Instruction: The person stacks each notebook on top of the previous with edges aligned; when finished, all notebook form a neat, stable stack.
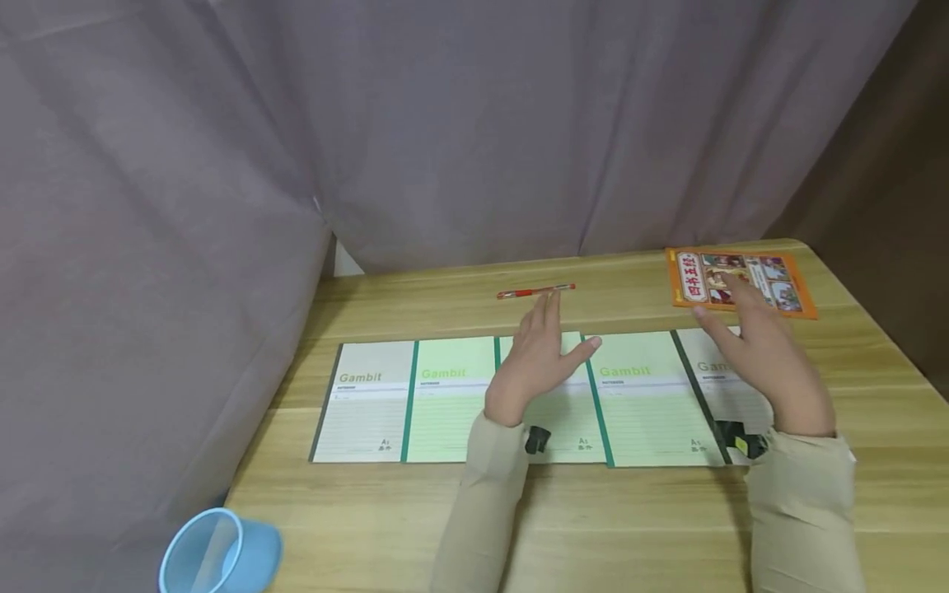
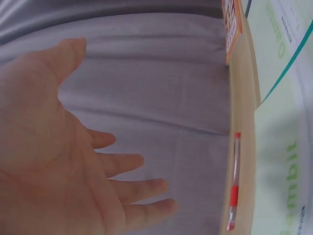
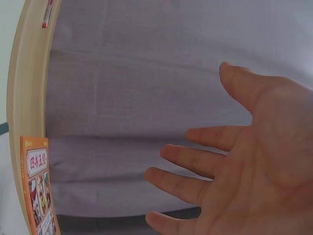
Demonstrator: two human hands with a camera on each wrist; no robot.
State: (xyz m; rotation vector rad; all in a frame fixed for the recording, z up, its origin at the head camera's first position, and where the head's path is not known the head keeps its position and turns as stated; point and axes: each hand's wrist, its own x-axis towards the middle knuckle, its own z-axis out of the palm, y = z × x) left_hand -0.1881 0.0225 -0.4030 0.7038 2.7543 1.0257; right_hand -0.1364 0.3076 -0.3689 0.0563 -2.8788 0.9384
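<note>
Head view shows a wide wooden table [image 1: 371, 511] with yellow-brown grain; twelve o'clock means here its far edge. Across it, one row of five paper notebooks [image 1: 652, 412], white and pale green with dark spines, runs from nine to three o'clock. Beyond this row, at two o'clock from its middle, lies the flat orange book with coloured pictures [image 1: 741, 262], its long axis almost nine to three. The right hand [image 1: 774, 362] is the nearer one: from it the book lies at eleven o'clock, and the right wrist view shows them apart. Both hands are wide, with spread fingers, and hold nothing. From the left hand [image 1: 537, 358], the slim red and clear pen [image 1: 528, 291] lies at twelve o'clock, also apart; its long axis goes nine to three, so it crosses the direction of these fingers.
</note>
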